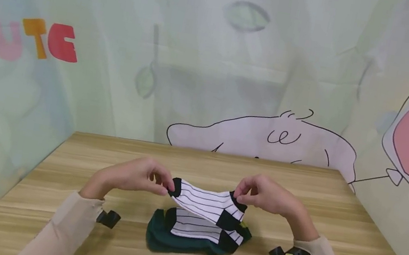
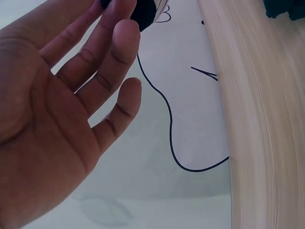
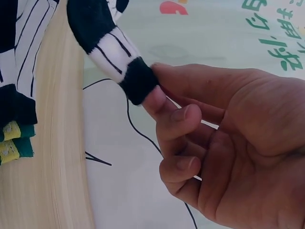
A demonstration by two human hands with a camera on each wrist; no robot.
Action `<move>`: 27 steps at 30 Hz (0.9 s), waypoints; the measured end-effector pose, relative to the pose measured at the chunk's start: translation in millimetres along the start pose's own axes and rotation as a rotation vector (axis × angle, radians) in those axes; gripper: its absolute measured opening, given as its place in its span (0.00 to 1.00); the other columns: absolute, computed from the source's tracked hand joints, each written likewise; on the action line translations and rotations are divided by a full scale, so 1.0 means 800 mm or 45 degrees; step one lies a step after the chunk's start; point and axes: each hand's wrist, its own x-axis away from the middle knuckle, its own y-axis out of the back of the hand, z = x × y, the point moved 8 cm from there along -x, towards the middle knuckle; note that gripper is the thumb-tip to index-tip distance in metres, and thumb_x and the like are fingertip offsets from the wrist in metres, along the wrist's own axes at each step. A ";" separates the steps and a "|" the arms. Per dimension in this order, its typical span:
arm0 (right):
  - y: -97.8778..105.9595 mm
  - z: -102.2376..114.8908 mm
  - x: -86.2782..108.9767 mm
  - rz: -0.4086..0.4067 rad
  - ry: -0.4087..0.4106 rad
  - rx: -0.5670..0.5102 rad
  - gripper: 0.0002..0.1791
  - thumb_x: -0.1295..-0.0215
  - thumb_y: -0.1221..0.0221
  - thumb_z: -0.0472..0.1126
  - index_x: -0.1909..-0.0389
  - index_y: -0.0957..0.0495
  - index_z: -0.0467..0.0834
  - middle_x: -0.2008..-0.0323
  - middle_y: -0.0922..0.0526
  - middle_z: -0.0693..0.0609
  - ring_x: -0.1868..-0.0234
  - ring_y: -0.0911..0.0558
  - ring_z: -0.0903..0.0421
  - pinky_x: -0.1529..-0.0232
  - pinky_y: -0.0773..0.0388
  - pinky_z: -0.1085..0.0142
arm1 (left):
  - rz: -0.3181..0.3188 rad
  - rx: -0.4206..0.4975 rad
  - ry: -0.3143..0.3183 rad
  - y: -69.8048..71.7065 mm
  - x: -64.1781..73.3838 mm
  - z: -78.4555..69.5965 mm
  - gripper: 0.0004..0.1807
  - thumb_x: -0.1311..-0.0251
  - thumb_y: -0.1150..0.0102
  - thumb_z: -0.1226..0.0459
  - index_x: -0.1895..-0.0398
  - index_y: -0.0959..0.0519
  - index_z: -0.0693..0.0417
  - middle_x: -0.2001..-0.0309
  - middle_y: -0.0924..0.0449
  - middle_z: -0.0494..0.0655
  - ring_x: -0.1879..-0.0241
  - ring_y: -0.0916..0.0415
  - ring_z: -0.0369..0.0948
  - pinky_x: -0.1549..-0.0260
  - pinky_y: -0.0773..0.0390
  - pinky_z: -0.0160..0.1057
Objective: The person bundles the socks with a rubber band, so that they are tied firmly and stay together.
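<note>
A white sock with thin dark stripes [image 1: 198,198] is stretched sideways in the air between both hands. My left hand [image 1: 138,174] pinches its black end at the left. At the right, my right hand [image 1: 265,194] pinches the black cuff [image 3: 139,82] between thumb and fingers, with the other fingers curled in the right wrist view. Just below lies a matching striped sock [image 1: 195,227], flat on top of dark green socks [image 1: 168,240]. Yellow-patterned green edges [image 3: 16,143] show beneath the lower striped sock in the right wrist view.
The wood-grain table [image 1: 127,148] carries the pile near its middle front. A printed curtain [image 1: 206,68] stands behind the table and along both sides. Wrist cameras on straps [image 1: 109,219] jut inward from both sleeves.
</note>
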 end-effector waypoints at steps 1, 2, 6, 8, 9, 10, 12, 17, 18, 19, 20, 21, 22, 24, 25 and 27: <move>0.000 0.000 0.000 0.013 0.000 -0.004 0.02 0.33 0.37 0.35 0.64 0.17 0.42 0.69 0.18 0.54 0.68 0.23 0.56 0.69 0.25 0.65 | 0.014 0.000 -0.010 -0.001 0.000 -0.001 0.07 0.35 0.35 0.61 0.56 0.14 0.48 0.60 0.15 0.42 0.63 0.22 0.38 0.60 0.22 0.40; -0.001 -0.001 0.001 0.025 -0.005 -0.007 0.02 0.33 0.37 0.35 0.64 0.17 0.42 0.70 0.19 0.54 0.69 0.23 0.56 0.70 0.25 0.65 | 0.027 0.000 -0.017 -0.002 -0.001 -0.002 0.07 0.34 0.35 0.61 0.56 0.14 0.48 0.60 0.14 0.43 0.63 0.22 0.38 0.60 0.22 0.40; -0.004 -0.006 0.002 0.077 -0.036 -0.015 0.02 0.33 0.37 0.35 0.64 0.16 0.43 0.71 0.19 0.54 0.70 0.24 0.57 0.72 0.26 0.67 | 0.068 0.018 -0.010 -0.008 -0.002 -0.002 0.07 0.34 0.35 0.62 0.56 0.13 0.48 0.60 0.14 0.42 0.62 0.21 0.38 0.59 0.21 0.40; -0.006 -0.009 0.002 0.107 -0.050 -0.022 0.03 0.33 0.37 0.35 0.65 0.15 0.44 0.71 0.18 0.54 0.71 0.24 0.58 0.73 0.27 0.68 | 0.089 0.032 -0.001 -0.011 -0.003 -0.003 0.07 0.35 0.35 0.62 0.55 0.13 0.49 0.59 0.15 0.40 0.62 0.21 0.38 0.59 0.21 0.40; -0.007 -0.010 0.002 0.123 -0.053 -0.025 0.03 0.33 0.37 0.35 0.65 0.15 0.44 0.71 0.18 0.54 0.71 0.24 0.58 0.74 0.27 0.69 | 0.102 0.040 0.003 -0.013 -0.003 -0.003 0.07 0.35 0.35 0.63 0.55 0.13 0.49 0.59 0.15 0.39 0.62 0.21 0.38 0.58 0.21 0.40; -0.009 -0.011 0.002 0.139 -0.056 -0.028 0.04 0.33 0.37 0.35 0.65 0.14 0.45 0.71 0.17 0.53 0.72 0.24 0.58 0.74 0.28 0.69 | 0.113 0.043 0.005 -0.014 -0.004 -0.004 0.08 0.35 0.35 0.63 0.55 0.13 0.50 0.59 0.15 0.38 0.62 0.21 0.38 0.58 0.21 0.40; -0.011 -0.013 0.002 0.170 -0.048 -0.041 0.04 0.33 0.37 0.35 0.66 0.14 0.44 0.70 0.17 0.52 0.73 0.25 0.59 0.75 0.29 0.70 | 0.140 0.050 0.013 -0.018 -0.004 -0.004 0.08 0.35 0.35 0.63 0.55 0.13 0.50 0.59 0.15 0.37 0.62 0.21 0.38 0.58 0.21 0.41; -0.015 -0.015 0.003 0.223 -0.038 -0.063 0.05 0.33 0.37 0.34 0.65 0.13 0.43 0.70 0.16 0.50 0.76 0.27 0.60 0.76 0.30 0.72 | 0.188 0.062 0.030 -0.027 -0.006 -0.004 0.09 0.36 0.34 0.62 0.55 0.13 0.50 0.60 0.14 0.37 0.62 0.21 0.37 0.58 0.20 0.41; -0.016 -0.015 0.003 0.233 -0.035 -0.066 0.05 0.33 0.37 0.33 0.65 0.13 0.42 0.70 0.16 0.50 0.77 0.27 0.60 0.76 0.29 0.71 | 0.194 0.064 0.027 -0.028 -0.006 -0.004 0.08 0.36 0.34 0.62 0.55 0.13 0.50 0.60 0.14 0.37 0.62 0.21 0.37 0.59 0.20 0.41; -0.017 -0.015 0.004 0.246 -0.034 -0.072 0.05 0.33 0.37 0.33 0.65 0.13 0.42 0.70 0.16 0.50 0.77 0.27 0.60 0.77 0.29 0.71 | 0.199 0.069 0.026 -0.029 -0.006 -0.004 0.08 0.36 0.34 0.63 0.55 0.13 0.50 0.60 0.14 0.38 0.62 0.21 0.37 0.59 0.20 0.41; -0.018 -0.015 0.004 0.257 -0.033 -0.076 0.05 0.33 0.38 0.32 0.65 0.13 0.41 0.70 0.16 0.51 0.77 0.27 0.60 0.77 0.29 0.71 | 0.205 0.071 0.025 -0.030 -0.007 -0.004 0.08 0.36 0.34 0.63 0.55 0.13 0.50 0.60 0.14 0.38 0.62 0.20 0.36 0.59 0.20 0.41; -0.019 -0.015 0.005 0.269 -0.028 -0.078 0.05 0.34 0.38 0.32 0.65 0.13 0.41 0.70 0.16 0.51 0.78 0.27 0.60 0.77 0.29 0.71 | 0.212 0.075 0.025 -0.032 -0.007 -0.004 0.08 0.36 0.34 0.63 0.55 0.13 0.51 0.60 0.14 0.38 0.62 0.20 0.36 0.59 0.20 0.41; -0.020 -0.015 0.005 0.280 -0.028 -0.086 0.05 0.34 0.38 0.32 0.65 0.13 0.40 0.70 0.15 0.51 0.78 0.27 0.60 0.77 0.29 0.71 | 0.221 0.081 0.021 -0.033 -0.007 -0.004 0.08 0.36 0.34 0.64 0.55 0.13 0.51 0.60 0.14 0.39 0.63 0.20 0.36 0.60 0.20 0.41; -0.021 -0.015 0.006 0.299 -0.033 -0.100 0.05 0.34 0.38 0.31 0.64 0.13 0.39 0.70 0.15 0.50 0.78 0.28 0.60 0.77 0.30 0.70 | 0.244 0.089 0.029 -0.035 -0.007 -0.004 0.09 0.37 0.34 0.64 0.55 0.13 0.53 0.59 0.14 0.42 0.63 0.20 0.36 0.60 0.20 0.41; -0.022 -0.015 0.006 0.305 -0.039 -0.105 0.05 0.34 0.38 0.31 0.64 0.13 0.38 0.70 0.15 0.50 0.79 0.28 0.60 0.77 0.30 0.70 | 0.255 0.094 0.035 -0.036 -0.007 -0.004 0.09 0.37 0.34 0.64 0.55 0.13 0.53 0.59 0.14 0.43 0.63 0.20 0.35 0.60 0.20 0.40; -0.022 -0.016 0.007 0.309 -0.047 -0.101 0.05 0.34 0.38 0.31 0.65 0.13 0.39 0.70 0.16 0.50 0.79 0.28 0.60 0.77 0.31 0.70 | 0.277 0.107 0.045 -0.039 -0.006 -0.004 0.09 0.37 0.34 0.65 0.54 0.13 0.53 0.58 0.14 0.45 0.63 0.20 0.36 0.60 0.20 0.39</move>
